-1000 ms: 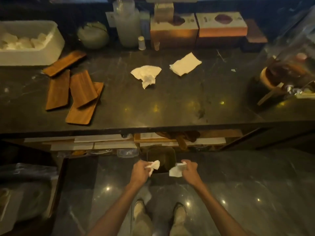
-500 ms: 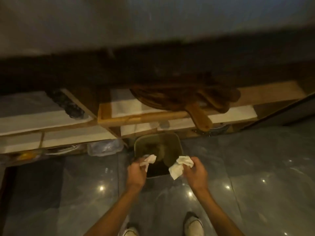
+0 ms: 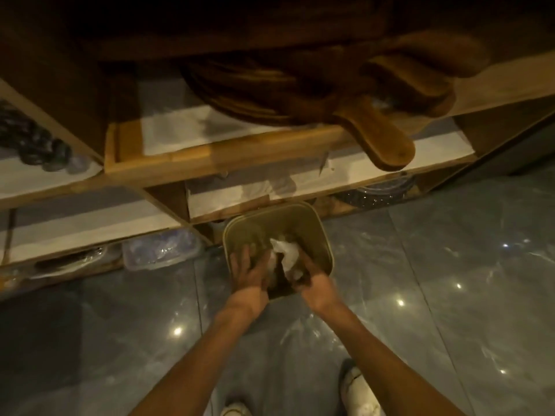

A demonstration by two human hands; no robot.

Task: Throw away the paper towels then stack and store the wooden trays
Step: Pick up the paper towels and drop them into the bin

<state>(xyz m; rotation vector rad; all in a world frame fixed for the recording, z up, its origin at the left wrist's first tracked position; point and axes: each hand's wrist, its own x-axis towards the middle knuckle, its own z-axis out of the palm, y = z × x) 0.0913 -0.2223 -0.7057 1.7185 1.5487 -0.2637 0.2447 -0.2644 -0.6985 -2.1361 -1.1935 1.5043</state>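
Note:
Both my hands reach down into a square olive waste bin (image 3: pixel 321 232) that stands on the floor under the shelves. My left hand (image 3: pixel 250 270) is over the bin's left half, fingers spread, with nothing in it. My right hand (image 3: pixel 313 280) is at the bin's right half with its fingers curled on a crumpled white paper towel (image 3: pixel 286 255), which sits inside the bin between the two hands. The picture is blurred there. The wooden trays and the counter top are out of view.
Wooden shelves (image 3: pixel 228 163) with white liners run above the bin. A stack of dark wooden boards, one with a handle (image 3: pixel 381 136), juts over the shelf edge. A clear plastic tub (image 3: pixel 162 249) sits left of the bin. The glossy grey floor (image 3: pixel 450 295) and my shoes (image 3: pixel 357 391) are below.
My head has dropped lower, so the counter is gone from view. Both hands went from above the bin down into it. My left hand has opened and let go of its paper towel.

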